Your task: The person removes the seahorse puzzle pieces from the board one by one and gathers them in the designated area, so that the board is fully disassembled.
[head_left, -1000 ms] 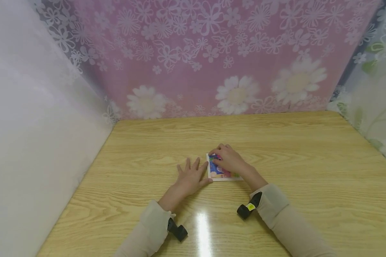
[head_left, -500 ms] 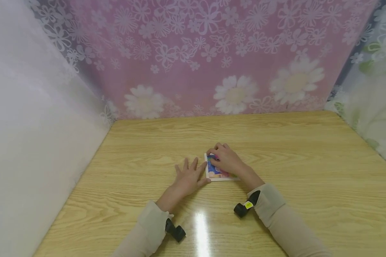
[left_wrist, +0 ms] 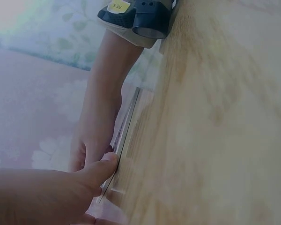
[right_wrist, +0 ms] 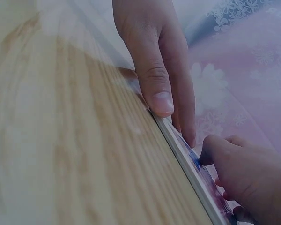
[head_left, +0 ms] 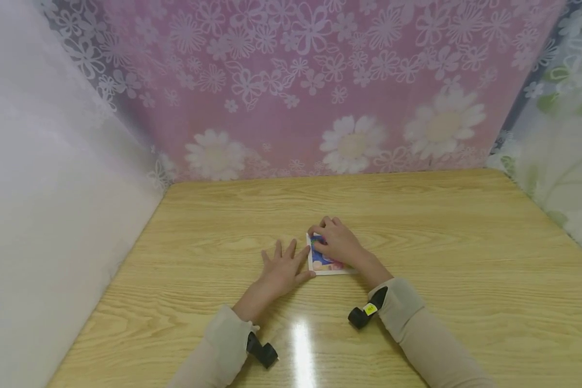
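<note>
A small flat board [head_left: 326,265] with a white border and a bright blue-and-pink picture lies on the table. My left hand [head_left: 280,274] is spread on the tabletop at its left side, thumb by the near corner and index fingertip at the left edge. Over the picture bends my right hand [head_left: 340,242], its thumb and index finger close together near the far left corner. In the right wrist view the right thumb [right_wrist: 210,150] meets the picture surface. Whether those fingertips pinch a loose part of the board, I cannot tell. The board's right side is hidden under the right hand.
The wood-grain table [head_left: 213,215] reaches back to a pink flowered curtain [head_left: 281,108]. A pale wall [head_left: 53,205] borders it on the left, and pale flowered cloth [head_left: 562,161] on the right. Both wrists wear small black cameras.
The head view drifts slightly, so everything sits a little further left. My right fingers bend a little further over the picture. The left hand stays at the board's edge.
</note>
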Demonstrator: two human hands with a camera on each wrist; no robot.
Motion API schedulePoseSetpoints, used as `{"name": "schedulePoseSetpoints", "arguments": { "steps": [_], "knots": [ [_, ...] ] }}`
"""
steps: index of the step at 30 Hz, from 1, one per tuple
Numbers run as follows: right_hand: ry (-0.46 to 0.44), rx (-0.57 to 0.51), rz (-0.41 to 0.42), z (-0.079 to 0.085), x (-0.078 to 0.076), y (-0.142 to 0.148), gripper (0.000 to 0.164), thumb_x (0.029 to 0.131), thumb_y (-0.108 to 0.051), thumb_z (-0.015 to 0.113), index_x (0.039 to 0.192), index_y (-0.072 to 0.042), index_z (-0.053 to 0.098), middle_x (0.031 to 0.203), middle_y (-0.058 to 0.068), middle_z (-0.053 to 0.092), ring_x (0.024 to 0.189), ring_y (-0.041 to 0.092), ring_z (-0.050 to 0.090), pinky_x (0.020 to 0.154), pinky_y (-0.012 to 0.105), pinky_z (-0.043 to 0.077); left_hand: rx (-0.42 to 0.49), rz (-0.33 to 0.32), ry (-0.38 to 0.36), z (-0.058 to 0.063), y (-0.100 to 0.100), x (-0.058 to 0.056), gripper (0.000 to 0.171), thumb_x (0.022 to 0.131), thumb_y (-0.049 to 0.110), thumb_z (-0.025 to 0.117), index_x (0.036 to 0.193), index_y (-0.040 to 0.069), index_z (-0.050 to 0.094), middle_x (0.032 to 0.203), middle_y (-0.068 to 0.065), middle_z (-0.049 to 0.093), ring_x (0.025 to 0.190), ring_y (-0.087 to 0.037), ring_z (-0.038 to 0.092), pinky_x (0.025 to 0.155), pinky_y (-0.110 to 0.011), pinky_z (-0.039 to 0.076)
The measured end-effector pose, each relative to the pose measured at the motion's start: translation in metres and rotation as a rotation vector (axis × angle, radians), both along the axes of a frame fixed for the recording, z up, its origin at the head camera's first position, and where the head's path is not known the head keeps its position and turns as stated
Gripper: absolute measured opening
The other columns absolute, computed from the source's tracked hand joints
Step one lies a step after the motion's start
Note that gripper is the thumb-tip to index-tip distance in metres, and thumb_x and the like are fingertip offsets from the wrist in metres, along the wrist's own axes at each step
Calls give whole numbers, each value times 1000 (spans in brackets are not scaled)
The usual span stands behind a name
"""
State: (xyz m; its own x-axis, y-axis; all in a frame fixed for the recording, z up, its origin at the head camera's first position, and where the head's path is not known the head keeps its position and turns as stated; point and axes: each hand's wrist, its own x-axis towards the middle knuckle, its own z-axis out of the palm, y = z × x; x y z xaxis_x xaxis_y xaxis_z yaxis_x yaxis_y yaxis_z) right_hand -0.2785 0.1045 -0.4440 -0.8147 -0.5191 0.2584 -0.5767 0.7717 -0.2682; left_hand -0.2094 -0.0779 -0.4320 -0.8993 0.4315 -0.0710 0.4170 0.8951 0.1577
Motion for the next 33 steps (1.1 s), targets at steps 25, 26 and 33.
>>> {"name": "schedulePoseSetpoints", "arguments": {
  "steps": [25, 26, 33],
  "knots": [
    [40, -31, -10, -1, -1, -1, 17, 86, -24, 58, 102, -21, 62, 99, 6, 52, 86, 22, 44, 67, 36, 43, 30, -17, -12, 2, 1, 2, 65, 91, 57, 39, 146, 27, 26, 148, -20, 18, 129, -51, 8, 90, -74, 11],
    [40, -36, -11, -2, -1, -1, 16, 86, -24, 58, 102, -21, 62, 99, 6, 52, 86, 23, 44, 67, 36, 43, 31, -19, -13, 1, 1, 2, 64, 91, 57, 38, 146, 28, 26, 148, -20, 17, 129, -52, 7, 90, -74, 10],
    [38, -41, -12, -3, -2, -1, 16, 88, -19, 54, 102, -20, 62, 98, 6, 52, 85, 23, 44, 68, 36, 43, 31, -22, -15, 1, 0, 2, 63, 91, 57, 38, 145, 28, 29, 148, -19, 17, 129, -51, 7, 90, -73, 11]
  ]
}}
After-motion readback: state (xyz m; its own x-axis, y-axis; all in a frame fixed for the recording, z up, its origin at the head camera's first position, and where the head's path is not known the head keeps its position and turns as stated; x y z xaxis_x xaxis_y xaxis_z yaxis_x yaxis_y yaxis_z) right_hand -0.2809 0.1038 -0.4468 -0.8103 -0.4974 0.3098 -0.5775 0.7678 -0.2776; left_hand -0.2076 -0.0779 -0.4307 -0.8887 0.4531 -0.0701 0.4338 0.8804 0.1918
